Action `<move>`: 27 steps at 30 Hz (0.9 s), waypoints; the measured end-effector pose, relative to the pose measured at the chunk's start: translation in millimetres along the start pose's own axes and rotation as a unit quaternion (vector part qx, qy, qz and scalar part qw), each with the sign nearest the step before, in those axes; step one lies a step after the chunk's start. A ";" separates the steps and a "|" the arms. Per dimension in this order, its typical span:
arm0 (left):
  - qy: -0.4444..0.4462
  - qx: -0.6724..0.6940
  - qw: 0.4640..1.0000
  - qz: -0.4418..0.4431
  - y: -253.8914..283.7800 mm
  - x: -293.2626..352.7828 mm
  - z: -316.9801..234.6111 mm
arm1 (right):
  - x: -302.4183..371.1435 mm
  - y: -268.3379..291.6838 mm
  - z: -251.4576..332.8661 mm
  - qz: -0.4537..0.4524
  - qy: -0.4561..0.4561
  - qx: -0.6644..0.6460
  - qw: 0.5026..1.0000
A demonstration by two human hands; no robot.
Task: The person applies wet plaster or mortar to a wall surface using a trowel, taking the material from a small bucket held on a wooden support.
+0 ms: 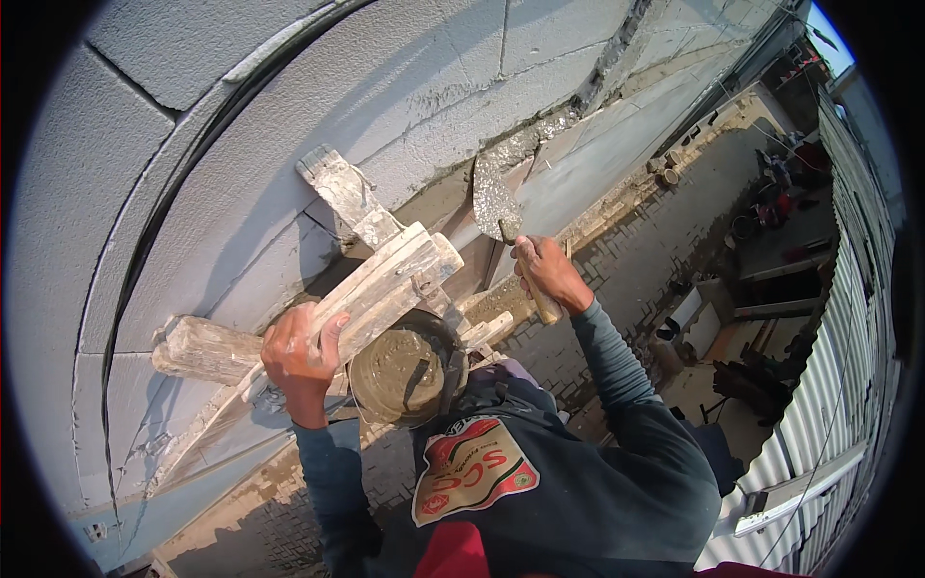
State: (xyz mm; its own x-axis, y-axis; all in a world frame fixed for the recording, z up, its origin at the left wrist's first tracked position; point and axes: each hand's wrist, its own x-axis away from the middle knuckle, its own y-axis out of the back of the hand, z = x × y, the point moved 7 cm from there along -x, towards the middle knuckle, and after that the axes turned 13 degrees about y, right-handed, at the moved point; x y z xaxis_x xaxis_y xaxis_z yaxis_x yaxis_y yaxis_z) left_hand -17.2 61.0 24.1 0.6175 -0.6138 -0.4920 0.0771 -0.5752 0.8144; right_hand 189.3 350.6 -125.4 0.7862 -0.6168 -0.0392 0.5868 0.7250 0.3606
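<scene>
Trowel (496,200): blade coated w/ wet mortar, at lower edge of grey block wall (395,91), by mortar strip (535,138); blade/strip contact can't tell. R hand (551,275) closed round trowel handle, butt end sticking out below fist. L hand (301,354) gripping timber (385,289), thumb on its face; timber's far end stops short of trowel, gap btwn. Bucket (460,374) w/ mortar sits btwn arms, just below timber, rim close to torso. R of trowel: open air, paved ground (644,236) below. Corrugated sheeting (848,385) well apart, far R.
</scene>
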 end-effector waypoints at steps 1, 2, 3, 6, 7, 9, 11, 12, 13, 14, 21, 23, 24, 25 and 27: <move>-0.002 -0.001 1.000 -0.001 0.1 -0.4 0.2 | 5.2 0.4 0.3 -0.001 0.001 -0.001 1.000; 0.000 0.001 1.000 -0.003 1.0 -0.5 0.1 | 14.4 1.6 0.2 -0.004 -0.021 -0.048 0.999; 0.001 0.003 1.000 -0.005 1.2 0.3 0.4 | 18.8 0.8 9.4 -0.006 -0.043 -0.095 0.995; 0.006 -0.005 1.000 -0.002 -1.8 1.0 1.7 | 8.0 25.8 4.6 -0.107 -0.051 -0.192 0.974; 0.001 -0.006 1.000 -0.003 -0.3 1.3 -0.8 | 2.9 36.7 5.8 -0.164 -0.065 -0.290 0.941; 0.015 -0.004 1.000 -0.001 1.5 0.9 -1.7 | -24.8 39.4 -0.9 -0.148 0.008 -0.525 0.838; 0.019 -0.014 1.000 0.014 1.5 2.3 -2.0 | -55.4 36.5 -1.3 -0.088 0.107 -0.730 0.669; 0.029 -0.027 0.999 0.031 -0.1 3.2 -0.7 | -69.7 31.3 0.9 -0.074 0.133 -0.783 0.603; 0.023 -0.027 0.999 0.029 -1.3 3.6 -1.7 | -82.8 25.1 3.8 -0.061 0.158 -0.829 0.533; 0.024 -0.023 0.999 0.028 -1.8 3.0 -2.5 | -95.2 17.3 2.3 -0.041 0.156 -0.871 0.465; 0.017 -0.028 0.999 0.009 -2.9 4.1 1.2 | -133.9 11.4 -9.5 -0.088 0.164 -0.895 0.404; 0.015 -0.027 0.999 0.009 -3.5 2.6 1.9 | -137.1 15.2 -11.7 -0.090 0.172 -0.886 0.420; 0.016 -0.026 1.000 0.008 -3.7 1.1 1.6 | -143.6 16.5 -16.9 -0.118 0.154 -0.888 0.416; 0.013 -0.025 1.000 0.007 -3.1 1.3 0.7 | -142.5 17.6 -19.7 -0.119 0.157 -0.888 0.415; 0.010 -0.028 0.999 0.017 -3.3 3.0 0.5 | -136.5 13.4 -23.6 -0.129 0.142 -0.875 0.445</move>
State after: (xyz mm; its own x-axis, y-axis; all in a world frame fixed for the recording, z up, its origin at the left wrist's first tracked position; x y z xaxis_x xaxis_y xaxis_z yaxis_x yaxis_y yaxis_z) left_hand -16.1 60.8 19.8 0.6360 -0.6210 -0.4581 0.0999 -0.5224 0.8468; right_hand 94.5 451.8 -137.1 0.4964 -0.8649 -0.0747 -0.2767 -0.0761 -0.9579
